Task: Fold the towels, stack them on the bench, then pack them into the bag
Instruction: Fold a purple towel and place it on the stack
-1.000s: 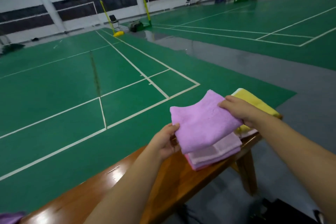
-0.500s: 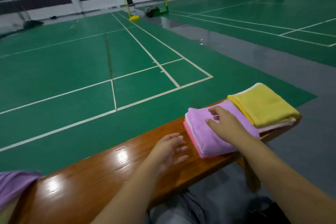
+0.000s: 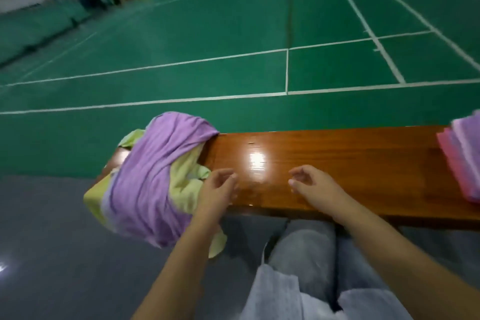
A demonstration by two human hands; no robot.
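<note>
Head view: both hands hover over bench (image 3: 350, 163), frame centre. Left hand (image 3: 217, 192) loosely curled beside unfolded towel heap (image 3: 153, 176) (purple over yellow-green, overhanging bench's left end). Right hand (image 3: 314, 187) loosely curled, holding nothing. Folded stack (image 3: 459, 161) at right edge; bare wood between.

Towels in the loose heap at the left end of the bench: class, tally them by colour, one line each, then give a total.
Purple towel: 1
Yellow-green towel: 1 that shows; more may lie hidden beneath
Total: 2
</note>
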